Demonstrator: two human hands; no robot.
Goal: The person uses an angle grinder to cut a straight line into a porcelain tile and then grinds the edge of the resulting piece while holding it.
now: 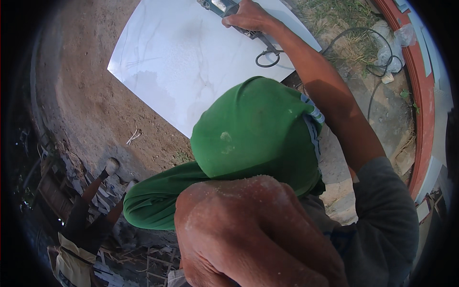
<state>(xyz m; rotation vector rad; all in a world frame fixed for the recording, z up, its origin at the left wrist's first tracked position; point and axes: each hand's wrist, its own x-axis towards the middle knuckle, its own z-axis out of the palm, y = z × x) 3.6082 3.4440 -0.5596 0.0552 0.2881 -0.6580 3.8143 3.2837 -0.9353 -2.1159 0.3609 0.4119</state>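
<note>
Bare dirt lay under a white tile (191, 62); right hand (248, 16) clamped on a power cutter (224, 6), left hand (248, 234) fisted empty, trailing cord (368, 52) risked snagging.

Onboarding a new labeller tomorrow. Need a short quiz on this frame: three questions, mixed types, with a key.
1. True or false: the right hand rests on bare soil, well away from the white tile.
2. Multiple choice: what does the right hand grip? A) a corded power tool B) a paint brush C) a bucket
3. Short answer: what colour is the cloth just beyond the dusty left hand?

Key
1. False: the hand is over the tile, near its far edge.
2. A: the power tool sits on the tile.
3. Green.
</note>
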